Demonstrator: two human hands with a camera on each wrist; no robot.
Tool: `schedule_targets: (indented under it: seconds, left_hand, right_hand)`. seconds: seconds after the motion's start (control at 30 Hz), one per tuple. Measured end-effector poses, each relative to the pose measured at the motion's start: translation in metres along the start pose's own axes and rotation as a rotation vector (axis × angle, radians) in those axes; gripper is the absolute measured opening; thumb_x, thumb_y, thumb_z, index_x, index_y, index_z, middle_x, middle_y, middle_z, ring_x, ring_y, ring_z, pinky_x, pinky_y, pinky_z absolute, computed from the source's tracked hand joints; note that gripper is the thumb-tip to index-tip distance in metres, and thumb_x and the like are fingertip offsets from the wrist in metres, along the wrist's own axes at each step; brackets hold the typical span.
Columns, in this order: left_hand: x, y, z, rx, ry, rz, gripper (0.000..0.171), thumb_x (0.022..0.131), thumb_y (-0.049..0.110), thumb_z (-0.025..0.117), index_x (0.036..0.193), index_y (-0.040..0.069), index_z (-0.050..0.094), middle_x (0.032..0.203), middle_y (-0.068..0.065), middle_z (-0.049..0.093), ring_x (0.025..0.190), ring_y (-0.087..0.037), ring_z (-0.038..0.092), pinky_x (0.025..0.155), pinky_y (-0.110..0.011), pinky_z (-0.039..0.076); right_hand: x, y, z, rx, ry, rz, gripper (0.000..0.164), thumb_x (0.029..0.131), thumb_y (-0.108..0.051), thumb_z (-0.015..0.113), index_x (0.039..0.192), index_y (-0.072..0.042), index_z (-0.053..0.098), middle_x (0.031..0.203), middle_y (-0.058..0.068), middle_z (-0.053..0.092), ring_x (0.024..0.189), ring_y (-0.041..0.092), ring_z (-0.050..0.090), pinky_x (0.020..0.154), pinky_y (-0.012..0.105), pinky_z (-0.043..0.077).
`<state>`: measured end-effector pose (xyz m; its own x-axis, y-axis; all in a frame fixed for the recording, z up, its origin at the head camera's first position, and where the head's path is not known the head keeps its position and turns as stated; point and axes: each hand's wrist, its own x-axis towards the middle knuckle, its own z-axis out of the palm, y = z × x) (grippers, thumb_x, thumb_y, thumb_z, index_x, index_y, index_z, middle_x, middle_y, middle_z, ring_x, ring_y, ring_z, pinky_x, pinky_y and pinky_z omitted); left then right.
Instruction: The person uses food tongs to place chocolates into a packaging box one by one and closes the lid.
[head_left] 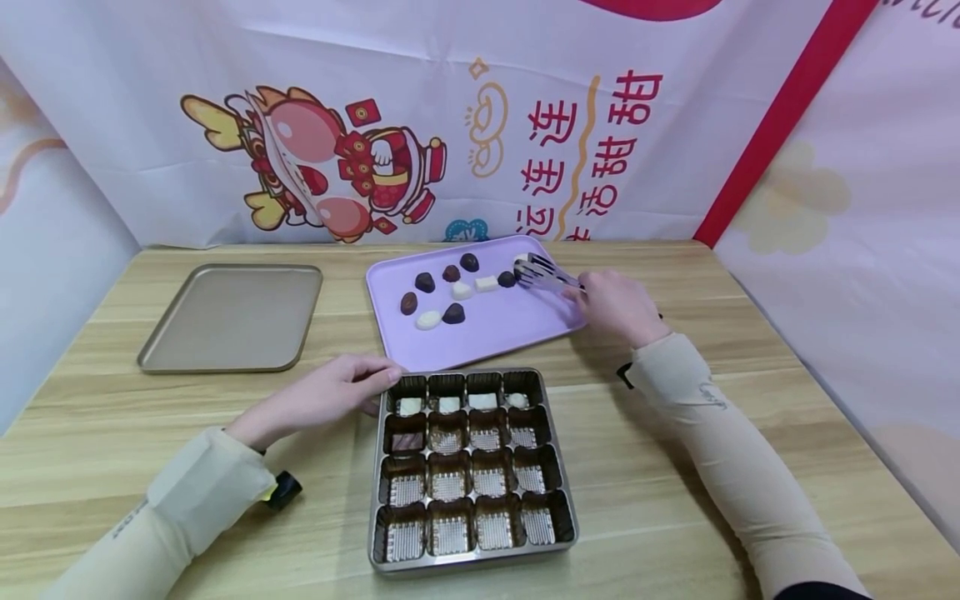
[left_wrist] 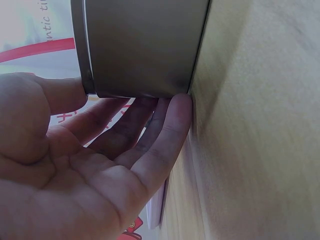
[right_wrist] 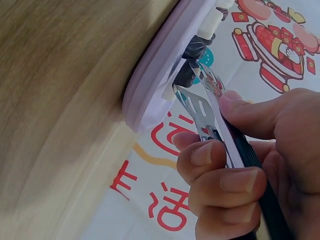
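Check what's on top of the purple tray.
Dark chocolates and white chocolates. Metal tongs in the right hand partly cover the right-end ones; exact count there can't be told.

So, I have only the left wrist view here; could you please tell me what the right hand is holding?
Observer: The right hand holds a pair of tongs.
Operator: Thank you, and where do they reach?
Observer: To a dark chocolate on the purple tray; whether they grip it I cannot tell.
Operator: And what does the box hold?
Observer: White pieces all along the far row, and one brown piece in the leftmost compartment of the next row.
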<state>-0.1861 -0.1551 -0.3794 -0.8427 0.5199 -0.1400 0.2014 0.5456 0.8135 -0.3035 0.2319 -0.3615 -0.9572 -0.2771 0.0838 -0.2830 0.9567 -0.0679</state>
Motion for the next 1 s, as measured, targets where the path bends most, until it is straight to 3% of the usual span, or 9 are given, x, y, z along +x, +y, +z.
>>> schedule_targets:
  seconds: [0.3, 0.73, 1.0]
  left_hand:
    - [-0.003, 0.001, 0.002, -0.075, -0.021, -0.014, 0.037, 0.102, 0.037, 0.045, 0.121, 0.009, 0.06, 0.117, -0.008, 0.059, 0.089, -0.017, 0.064, 0.084, -0.034, 0.048]
    - [-0.003, 0.0, 0.002, -0.039, -0.011, -0.008, 0.039, 0.102, 0.039, 0.044, 0.126, 0.011, 0.058, 0.128, -0.01, 0.055, 0.094, -0.016, 0.063, 0.092, -0.037, 0.044]
    - [-0.002, 0.0, 0.002, -0.027, -0.005, 0.0, 0.037, 0.102, 0.039, 0.044, 0.123, 0.013, 0.061, 0.121, -0.005, 0.058, 0.1, -0.017, 0.06, 0.091, -0.037, 0.044]
  right_hand:
    - [-0.003, -0.002, -0.004, 0.004, 0.003, -0.02, 0.034, 0.096, -0.042, 0.055, 0.09, -0.01, 0.061, 0.073, 0.004, 0.055, 0.065, 0.022, 0.053, 0.053, 0.037, 0.044]
    - [-0.004, -0.004, -0.008, -0.02, 0.032, -0.035, 0.034, 0.096, -0.043, 0.054, 0.084, -0.012, 0.057, 0.068, 0.004, 0.051, 0.061, 0.022, 0.051, 0.051, 0.037, 0.042]
    - [-0.006, -0.005, -0.012, -0.038, 0.071, -0.05, 0.034, 0.096, -0.042, 0.055, 0.079, -0.013, 0.055, 0.065, 0.004, 0.049, 0.06, 0.023, 0.049, 0.049, 0.038, 0.04]
